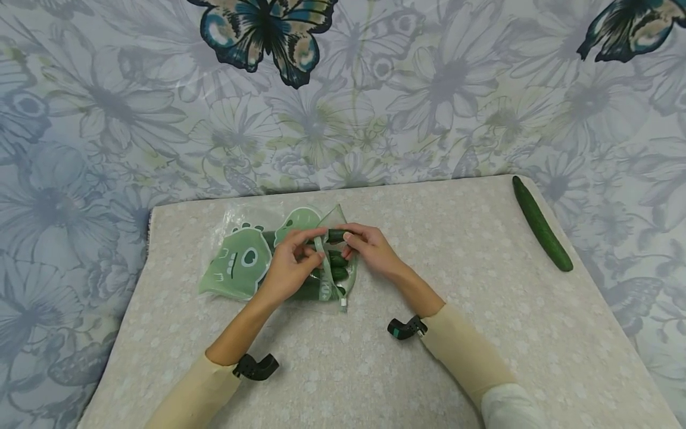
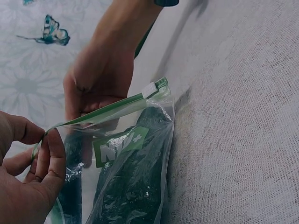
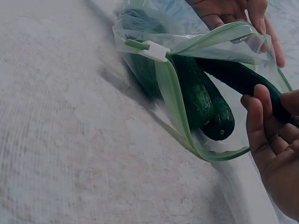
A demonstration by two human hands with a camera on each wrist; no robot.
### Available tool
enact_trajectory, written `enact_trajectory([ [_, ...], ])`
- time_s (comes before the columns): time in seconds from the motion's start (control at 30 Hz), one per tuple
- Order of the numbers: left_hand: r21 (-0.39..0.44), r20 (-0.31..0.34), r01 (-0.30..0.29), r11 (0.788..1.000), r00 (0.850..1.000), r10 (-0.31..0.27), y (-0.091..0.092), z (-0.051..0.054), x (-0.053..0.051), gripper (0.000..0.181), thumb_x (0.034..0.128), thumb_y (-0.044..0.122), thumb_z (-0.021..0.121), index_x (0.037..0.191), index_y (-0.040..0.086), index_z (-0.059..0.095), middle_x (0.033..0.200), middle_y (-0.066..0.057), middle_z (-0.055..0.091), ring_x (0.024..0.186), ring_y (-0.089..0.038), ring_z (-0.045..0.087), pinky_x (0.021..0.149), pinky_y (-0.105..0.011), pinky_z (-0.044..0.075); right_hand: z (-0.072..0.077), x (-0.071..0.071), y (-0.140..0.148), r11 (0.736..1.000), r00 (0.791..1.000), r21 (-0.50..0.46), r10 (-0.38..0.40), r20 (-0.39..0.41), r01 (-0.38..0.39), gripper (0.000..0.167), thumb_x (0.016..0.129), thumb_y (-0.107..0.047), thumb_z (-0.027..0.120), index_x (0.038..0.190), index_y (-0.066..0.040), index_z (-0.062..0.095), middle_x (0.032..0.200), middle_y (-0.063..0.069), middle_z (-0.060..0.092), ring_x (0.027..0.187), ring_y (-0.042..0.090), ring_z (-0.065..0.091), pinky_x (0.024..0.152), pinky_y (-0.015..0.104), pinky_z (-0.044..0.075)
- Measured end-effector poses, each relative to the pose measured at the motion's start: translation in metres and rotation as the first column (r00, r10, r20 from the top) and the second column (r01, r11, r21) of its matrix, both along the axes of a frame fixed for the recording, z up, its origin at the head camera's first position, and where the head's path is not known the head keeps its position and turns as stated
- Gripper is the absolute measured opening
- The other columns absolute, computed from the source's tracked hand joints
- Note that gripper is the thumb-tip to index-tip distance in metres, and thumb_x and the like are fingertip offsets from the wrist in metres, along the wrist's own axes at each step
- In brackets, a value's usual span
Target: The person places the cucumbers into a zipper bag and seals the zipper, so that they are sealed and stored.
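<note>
A clear zip bag (image 1: 257,296) with green dinosaur prints lies on the table, its green-edged mouth gaping to the right. Several cucumbers (image 3: 194,95) lie inside it. My left hand (image 1: 289,265) pinches the rim of the mouth between thumb and fingers, as the left wrist view shows close up. With its fingers and thumb my right hand (image 1: 372,250) grips the end of one cucumber (image 3: 238,77), whose other part is inside the bag. A white slider (image 3: 156,51) sits at the near corner of the zip.
Another cucumber (image 1: 542,223) lies by itself near the table's right edge. A pale patterned cloth covers the table (image 1: 343,369). Behind it hangs a floral backdrop (image 1: 429,119) with butterflies, close to the table's far edge.
</note>
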State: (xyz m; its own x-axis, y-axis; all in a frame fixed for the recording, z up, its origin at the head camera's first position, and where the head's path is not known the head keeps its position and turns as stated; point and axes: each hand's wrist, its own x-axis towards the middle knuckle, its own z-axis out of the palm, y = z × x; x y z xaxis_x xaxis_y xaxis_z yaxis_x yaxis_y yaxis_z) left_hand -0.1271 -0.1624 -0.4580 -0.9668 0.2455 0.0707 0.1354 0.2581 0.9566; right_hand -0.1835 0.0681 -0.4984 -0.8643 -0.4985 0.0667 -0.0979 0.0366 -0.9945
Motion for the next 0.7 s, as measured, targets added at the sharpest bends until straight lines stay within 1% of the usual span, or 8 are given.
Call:
enact_trajectory([
  [0.13, -0.002, 0.002, -0.005, 1.0, 1.0, 0.005, 0.002, 0.0, -0.001, 0.048, 0.1029, 0.007, 0.069, 0.15, 0.013, 0.064, 0.13, -0.016, 0.052, 0.085, -0.017, 0.074, 0.078, -0.036, 0.063, -0.002, -0.002, -0.001, 0.996, 0.999, 0.082, -0.028, -0.025, 0.03, 0.036, 0.113, -0.015, 0.055, 0.146, -0.005, 0.066, 0.1, 0.028, 0.073, 0.077, 0.023, 0.071, 0.076, 0.037, 0.063],
  [0.2, -0.004, 0.003, -0.005, 1.0, 1.0, 0.005, 0.002, 0.0, -0.001, 0.047, 0.1029, 0.006, 0.069, 0.149, 0.013, 0.064, 0.13, -0.016, 0.053, 0.084, -0.015, 0.073, 0.077, -0.035, 0.063, -0.004, -0.002, 0.0, 0.986, 0.995, 0.151, -0.061, -0.077, 0.072, 0.034, 0.111, -0.017, 0.06, 0.143, -0.008, 0.07, 0.094, 0.022, 0.076, 0.076, 0.025, 0.072, 0.074, 0.035, 0.062],
  [0.27, 0.0, 0.004, -0.003, 1.0, 1.0, 0.003, 0.002, 0.0, -0.001, 0.047, 0.1031, 0.006, 0.069, 0.149, 0.013, 0.064, 0.13, -0.017, 0.053, 0.084, -0.014, 0.073, 0.078, -0.037, 0.063, -0.005, -0.001, 0.001, 0.964, 0.982, 0.228, -0.099, -0.16, 0.134, 0.031, 0.109, -0.021, 0.066, 0.137, -0.011, 0.074, 0.093, 0.016, 0.078, 0.078, 0.025, 0.074, 0.073, 0.033, 0.061],
  [0.37, 0.009, 0.006, 0.001, 1.0, 1.0, -0.001, 0.0, 0.0, 0.001, 0.047, 0.1033, 0.006, 0.069, 0.149, 0.016, 0.064, 0.132, -0.017, 0.053, 0.084, -0.015, 0.073, 0.079, -0.04, 0.064, -0.008, 0.001, 0.004, 0.917, 0.954, 0.33, -0.139, -0.265, 0.225, 0.025, 0.104, -0.024, 0.074, 0.125, -0.013, 0.08, 0.097, 0.009, 0.081, 0.082, 0.02, 0.076, 0.077, 0.033, 0.061],
  [0.43, 0.013, 0.007, 0.003, 1.0, 1.0, -0.003, 0.0, 0.0, 0.002, 0.047, 0.1033, 0.007, 0.069, 0.149, 0.017, 0.065, 0.133, -0.017, 0.053, 0.085, -0.02, 0.073, 0.079, -0.042, 0.063, -0.009, 0.001, 0.006, 0.899, 0.949, 0.367, -0.138, -0.284, 0.241, 0.024, 0.101, -0.023, 0.077, 0.122, -0.011, 0.08, 0.107, 0.008, 0.081, 0.091, 0.019, 0.077, 0.083, 0.034, 0.064],
  [0.57, 0.009, 0.007, 0.003, 1.0, 1.0, -0.003, -0.001, 0.001, 0.003, 0.047, 0.1032, 0.007, 0.069, 0.149, 0.018, 0.065, 0.13, -0.017, 0.053, 0.087, -0.03, 0.074, 0.074, -0.038, 0.061, -0.012, 0.002, 0.008, 0.883, 0.952, 0.408, -0.121, -0.282, 0.233, 0.026, 0.1, -0.016, 0.077, 0.124, -0.008, 0.078, 0.116, 0.01, 0.079, 0.099, 0.021, 0.076, 0.088, 0.035, 0.065],
  [0.63, 0.005, 0.007, 0.002, 1.0, 1.0, -0.003, 0.0, 0.001, 0.003, 0.047, 0.1032, 0.007, 0.069, 0.149, 0.019, 0.065, 0.129, -0.018, 0.053, 0.087, -0.031, 0.074, 0.073, -0.035, 0.06, -0.014, 0.002, 0.007, 0.871, 0.945, 0.426, -0.116, -0.305, 0.244, 0.026, 0.099, -0.014, 0.077, 0.124, -0.007, 0.078, 0.115, 0.01, 0.079, 0.096, 0.02, 0.076, 0.086, 0.034, 0.064],
  [0.7, 0.003, 0.009, 0.005, 1.0, 1.0, -0.005, 0.001, 0.002, 0.002, 0.047, 0.1034, 0.008, 0.069, 0.149, 0.02, 0.065, 0.128, -0.017, 0.053, 0.086, -0.026, 0.074, 0.072, -0.031, 0.059, -0.014, 0.003, 0.004, 0.857, 0.935, 0.445, -0.11, -0.338, 0.261, 0.025, 0.099, -0.014, 0.078, 0.123, -0.007, 0.08, 0.11, 0.009, 0.079, 0.091, 0.018, 0.075, 0.082, 0.033, 0.063],
])
